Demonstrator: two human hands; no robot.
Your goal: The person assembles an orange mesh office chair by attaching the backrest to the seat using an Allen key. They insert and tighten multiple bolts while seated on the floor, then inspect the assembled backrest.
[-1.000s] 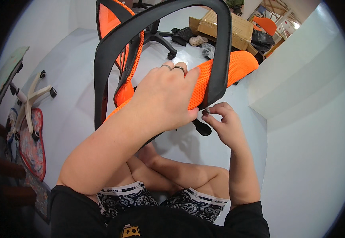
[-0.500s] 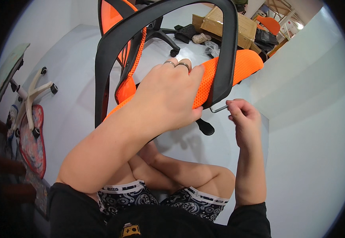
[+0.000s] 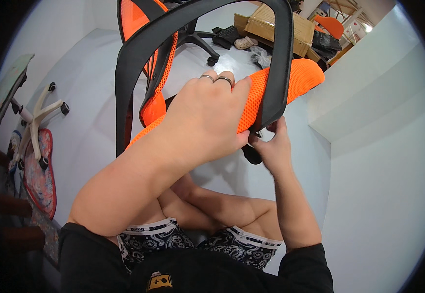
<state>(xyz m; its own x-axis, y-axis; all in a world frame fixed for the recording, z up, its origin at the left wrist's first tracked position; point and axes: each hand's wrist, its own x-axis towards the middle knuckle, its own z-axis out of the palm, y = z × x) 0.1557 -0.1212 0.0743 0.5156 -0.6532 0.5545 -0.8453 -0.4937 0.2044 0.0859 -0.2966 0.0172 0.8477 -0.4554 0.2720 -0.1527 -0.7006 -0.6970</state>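
head – lh (image 3: 215, 115) on seat (image 3: 255, 100) – rh (image 3: 274, 147) by armrest (image 3: 280, 68)

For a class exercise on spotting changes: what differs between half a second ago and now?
The right hand has moved left, from out beside the black armrest to close against its lower corner. The bent metal tool, plain in its fingers earlier, is now mostly hidden. The left hand stays on the orange seat.
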